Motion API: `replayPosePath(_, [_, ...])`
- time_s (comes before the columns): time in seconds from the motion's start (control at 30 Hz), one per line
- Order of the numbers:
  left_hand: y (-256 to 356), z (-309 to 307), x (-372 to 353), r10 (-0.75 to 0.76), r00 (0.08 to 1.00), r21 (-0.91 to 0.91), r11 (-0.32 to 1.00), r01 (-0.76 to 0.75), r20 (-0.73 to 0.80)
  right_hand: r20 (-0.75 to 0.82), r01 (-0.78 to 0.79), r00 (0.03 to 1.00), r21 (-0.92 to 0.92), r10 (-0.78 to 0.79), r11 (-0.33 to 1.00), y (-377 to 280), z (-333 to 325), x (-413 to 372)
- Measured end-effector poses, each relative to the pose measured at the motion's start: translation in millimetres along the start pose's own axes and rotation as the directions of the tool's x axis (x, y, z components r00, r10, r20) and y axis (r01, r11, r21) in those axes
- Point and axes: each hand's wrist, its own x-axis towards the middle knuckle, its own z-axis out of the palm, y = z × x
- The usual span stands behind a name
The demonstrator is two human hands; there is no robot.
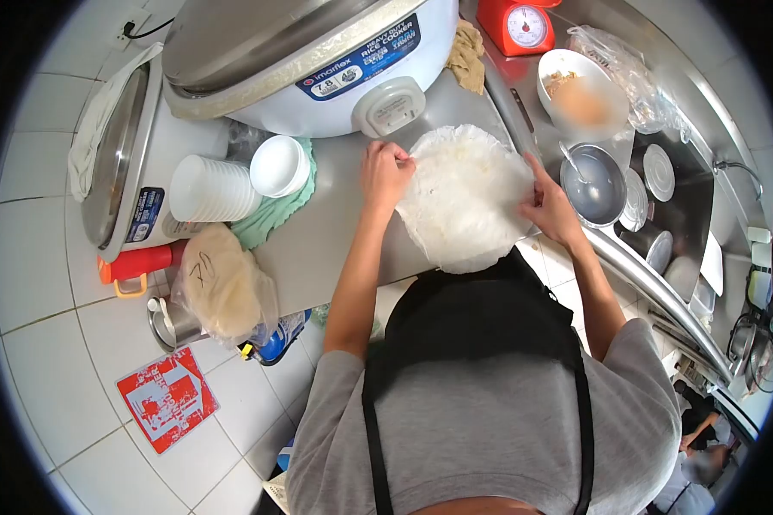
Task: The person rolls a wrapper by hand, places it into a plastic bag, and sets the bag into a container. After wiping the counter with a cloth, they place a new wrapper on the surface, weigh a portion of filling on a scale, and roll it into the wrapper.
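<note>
A stack of thin, round, whitish spring roll wrappers (464,197) spreads over the front edge of the steel counter (318,249), close to my apron. My left hand (387,176) pinches the upper left rim between thumb and curled fingers. On the opposite side, my right hand (550,203) grips the right rim, thumb and forefinger at the edge. Right of that hand is a metal bowl (593,202) of cloudy liquid with a spoon in it. Beyond it stands a white bowl (567,62) of food, partly blurred.
A large rice cooker (275,112) backs the counter; another cooker (150,112) is at left. Stacked white tubs (210,189) rest near a green cloth (275,210). A tied plastic bag (223,283) hangs by the counter's left edge. A red scale (520,26) and sink (683,163) are right.
</note>
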Motion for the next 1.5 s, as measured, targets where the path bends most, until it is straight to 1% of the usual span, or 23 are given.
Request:
replayPosePath(0.07, [-1, -13, -12, -0.155, 0.965, -0.257, 0.944, 0.209, 0.213, 0.016, -0.023, 1.0, 0.125, 0.021, 0.992, -6, -7, -11])
replayPosePath(0.1, [1, -25, -19, -0.2, 0.923, -0.362, 0.876, 0.318, 0.328, 0.063, 0.003, 0.998, 0.065, -0.007, 0.998, -19, -19, -12])
replayPosePath(0.17, [7, -53, -44, -0.218, 0.916, -0.559, 0.736, 0.382, 0.338, 0.149, 0.064, 0.987, -0.053, -0.056, 0.997, -42, -47, -4])
replayPosePath(0.27, [26, -96, -64, -0.298, 0.856, -0.706, 0.484, 0.516, 0.422, 0.168, 0.204, 0.969, -0.139, -0.18, 0.969, -68, -66, 37])
replayPosePath(0.3, [25, -94, -67, -0.303, 0.879, -0.747, 0.465, 0.475, 0.369, 0.175, 0.258, 0.958, -0.176, -0.228, 0.95, -74, -66, 51])
replayPosePath(0.37, [20, -86, -73, -0.321, 0.913, -0.819, 0.432, 0.377, 0.251, 0.013, 0.431, 0.893, -0.317, -0.451, 0.845, -63, -52, 76])
replayPosePath(0.4, [19, -84, -79, -0.352, 0.919, -0.706, 0.606, 0.367, 0.175, -0.053, 0.499, 0.826, -0.393, -0.561, 0.772, -57, -44, 84])
replayPosePath(0.47, [19, -78, -96, -0.369, 0.929, -0.385, 0.856, 0.345, 0.012, 0.024, 0.504, 0.846, -0.364, -0.533, 0.783, -51, -31, 59])
replayPosePath(0.5, [17, -70, -106, -0.34, 0.938, -0.383, 0.86, 0.337, 0.062, 0.179, 0.412, 0.911, -0.334, -0.372, 0.848, -56, -25, 40])
replayPosePath(0.57, [16, -52, -129, -0.293, 0.941, -0.378, 0.862, 0.337, 0.171, 0.304, 0.582, 0.81, -0.316, -0.501, 0.749, -26, -3, 6])
replayPosePath(0.6, [20, -49, -132, -0.213, 0.971, -0.325, 0.915, 0.238, 0.11, 0.353, 0.594, 0.8, -0.348, -0.486, 0.725, -12, 7, -3])
replayPosePath(0.67, [23, -43, -127, -0.022, 1.0, -0.191, 0.981, 0.023, 0.007, 0.283, 0.615, 0.788, -0.394, -0.547, 0.683, -1, 16, -10])
replayPosePath(0.77, [10, -35, -118, 0.113, 0.992, -0.159, 0.982, -0.104, 0.053, 0.285, 0.648, 0.761, -0.39, -0.583, 0.654, -6, 16, -3])
replayPosePath(0.87, [21, -53, -99, 0.156, 0.986, -0.152, 0.975, -0.163, -0.057, 0.213, 0.677, 0.729, -0.364, -0.651, 0.639, -48, 4, 1])
replayPosePath(0.97, [33, -82, -55, 0.118, 0.972, -0.286, 0.942, -0.174, -0.204, 0.082, 0.698, 0.663, -0.427, -0.744, 0.575, -94, -25, 18])
replayPosePath(1.0, [38, -91, -35, 0.139, 0.953, -0.255, 0.944, -0.21, -0.271, -0.002, 0.68, 0.63, -0.483, -0.777, 0.552, -102, -31, 31])
replayPosePath(1.1, [58, -117, 8, 0.052, 0.959, -0.279, 0.951, -0.133, -0.279, -0.085, 0.652, 0.645, -0.457, -0.76, 0.605, -139, -46, 54])
replayPosePath(1.13, [64, -123, 15, 0.104, 0.924, -0.238, 0.95, -0.201, -0.368, -0.109, 0.647, 0.652, -0.436, -0.751, 0.625, -150, -48, 51])
replayPosePath(1.23, [69, -132, 4, 0.093, 0.91, -0.305, 0.924, -0.23, -0.404, -0.114, 0.709, 0.58, -0.417, -0.807, 0.568, -155, -53, 32])
replayPosePath(1.33, [64, -137, -36, 0.262, 0.932, -0.176, 0.934, -0.31, -0.249, 0.031, 0.7, 0.648, -0.418, -0.761, 0.579, -126, -54, 5])
replayPosePath(1.43, [58, -116, -86, 0.232, 0.968, -0.256, 0.945, -0.203, 0.092, 0.242, 0.659, 0.724, -0.519, -0.646, 0.544, -77, -40, -17])
replayPosePath(1.47, [51, -105, -95, 0.209, 0.962, -0.28, 0.947, -0.155, 0.174, 0.242, 0.576, 0.808, -0.519, -0.537, 0.632, -62, -31, -26])
replayPosePath(1.5, [43, -96, -107, 0.185, 0.948, -0.304, 0.947, -0.102, 0.259, 0.226, 0.566, 0.813, -0.528, -0.537, 0.634, -44, -25, -26])
